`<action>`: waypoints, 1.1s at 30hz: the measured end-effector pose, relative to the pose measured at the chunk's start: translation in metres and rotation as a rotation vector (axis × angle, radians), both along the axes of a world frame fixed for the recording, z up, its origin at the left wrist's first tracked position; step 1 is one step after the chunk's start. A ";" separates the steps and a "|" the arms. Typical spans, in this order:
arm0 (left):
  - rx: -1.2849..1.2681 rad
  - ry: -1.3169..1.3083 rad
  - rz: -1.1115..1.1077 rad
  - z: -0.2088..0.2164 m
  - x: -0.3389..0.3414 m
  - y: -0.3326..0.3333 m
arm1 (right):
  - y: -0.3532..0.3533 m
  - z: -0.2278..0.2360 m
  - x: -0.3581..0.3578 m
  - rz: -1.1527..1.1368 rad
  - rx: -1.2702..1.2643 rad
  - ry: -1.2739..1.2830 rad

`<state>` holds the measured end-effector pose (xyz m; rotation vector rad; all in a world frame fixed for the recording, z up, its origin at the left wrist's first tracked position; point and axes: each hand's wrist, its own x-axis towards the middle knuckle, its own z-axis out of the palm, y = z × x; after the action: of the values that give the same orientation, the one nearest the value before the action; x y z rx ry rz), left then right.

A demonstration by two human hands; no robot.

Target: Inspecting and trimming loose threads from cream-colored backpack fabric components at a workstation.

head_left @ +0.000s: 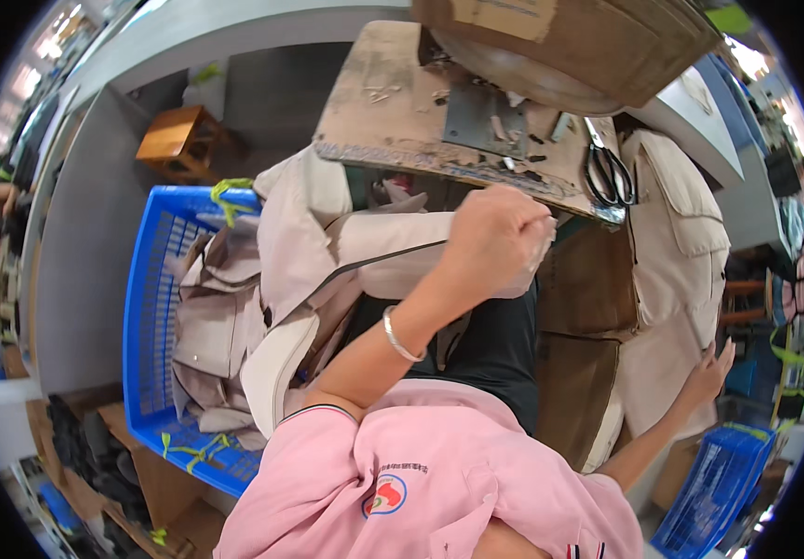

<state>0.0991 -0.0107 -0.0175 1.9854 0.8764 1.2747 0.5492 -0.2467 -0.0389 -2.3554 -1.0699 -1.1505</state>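
My left hand (503,233) is closed in front of my lap, its fingers curled round the edge of a beige fabric bag piece (393,238). That piece has a dark seam line and drapes left toward the blue basket. The exact grip is hidden behind the knuckles. Out to the right, my right hand (708,374) has its fingers spread beside the lower part of a beige bag piece (658,368), holding nothing that I can see. Above that hangs a beige bag panel with a pocket (686,210), against a cardboard box (588,270).
A blue plastic basket (146,307) full of beige pieces stands at my left. Ahead is a worn board (374,102) with black-handled scissors (607,172) and scraps, under a brown machine part (588,47). A wooden stool (178,142) stands far left, another blue basket (714,489) lower right.
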 end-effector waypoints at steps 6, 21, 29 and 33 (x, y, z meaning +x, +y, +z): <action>0.119 -0.032 0.075 -0.024 0.009 -0.033 | 0.056 -0.036 -0.236 0.827 -0.299 -0.025; -0.063 0.322 0.143 -0.100 -0.139 -0.104 | 0.117 -0.002 -0.375 1.370 -0.394 0.715; -0.288 0.328 -0.135 -0.095 -0.112 -0.118 | 0.080 0.037 -0.321 1.187 -0.334 1.066; -0.377 0.201 -0.375 -0.069 -0.118 -0.108 | 0.075 0.047 -0.290 1.128 -0.273 1.185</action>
<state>-0.0187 -0.1190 -0.0862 1.8758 0.7264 0.6556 0.2593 -0.1714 0.0077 -1.5116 -1.5959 0.7192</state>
